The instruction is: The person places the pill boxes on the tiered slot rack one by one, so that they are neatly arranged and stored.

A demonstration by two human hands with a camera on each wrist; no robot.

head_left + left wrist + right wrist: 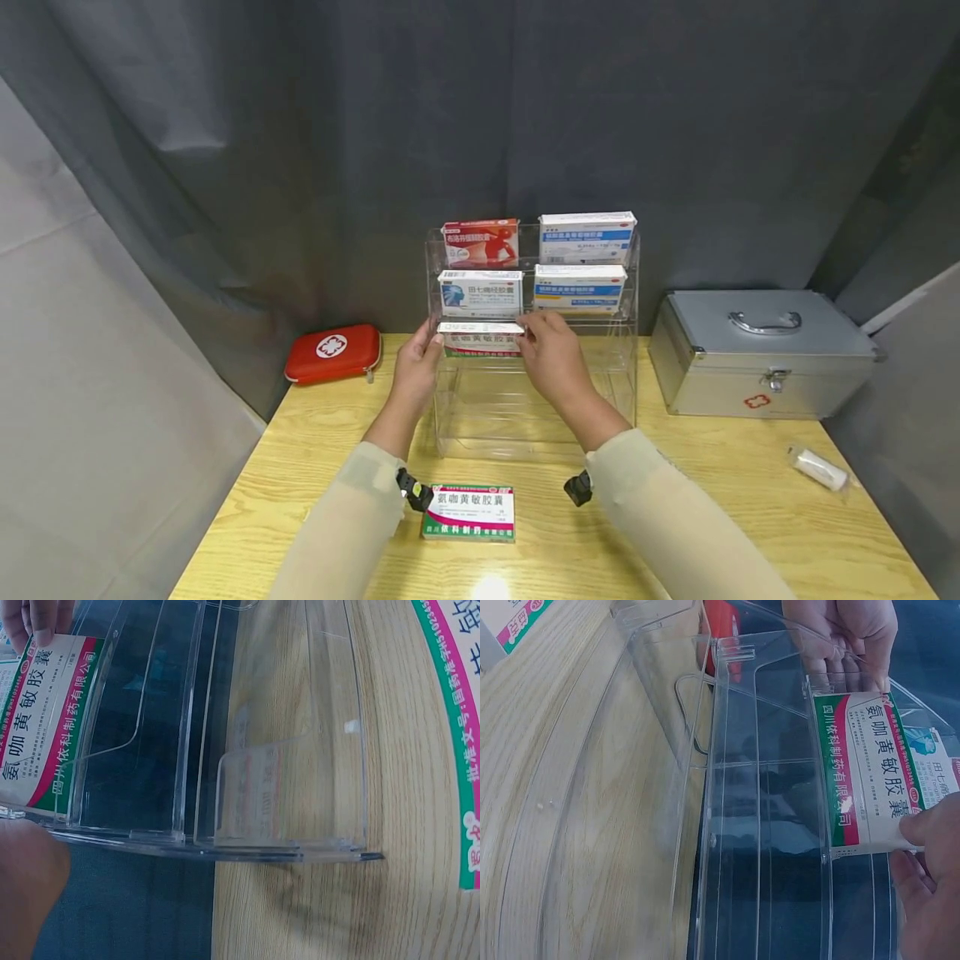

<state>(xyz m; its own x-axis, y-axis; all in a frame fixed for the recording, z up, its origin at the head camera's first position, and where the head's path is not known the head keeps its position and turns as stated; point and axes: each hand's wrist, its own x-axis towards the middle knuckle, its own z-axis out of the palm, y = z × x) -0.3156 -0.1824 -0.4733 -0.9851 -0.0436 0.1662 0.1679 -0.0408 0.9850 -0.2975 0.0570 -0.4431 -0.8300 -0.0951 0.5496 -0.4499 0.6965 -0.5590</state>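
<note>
A medicine box (483,342) with a white, magenta and green front sits in the left part of the third row of a clear plastic display rack (517,450). My right hand (553,354) pinches its right end between thumb and fingers. At the opposite end, my left hand (417,367) holds the box's corner with the thumb, its other fingers curled beside the rack's side panel. The right wrist view shows the box's front (866,772) behind the clear lip, both hands at its ends. A matching box (470,512) lies flat on the table before the rack.
Higher rows hold a red box (482,244), a white-and-teal box (481,294) and two blue-and-white boxes, one above (587,239) the other (579,290). A red zip case (333,355) lies left; a silver metal case (761,354) and a wrapped white roll (819,468) are right.
</note>
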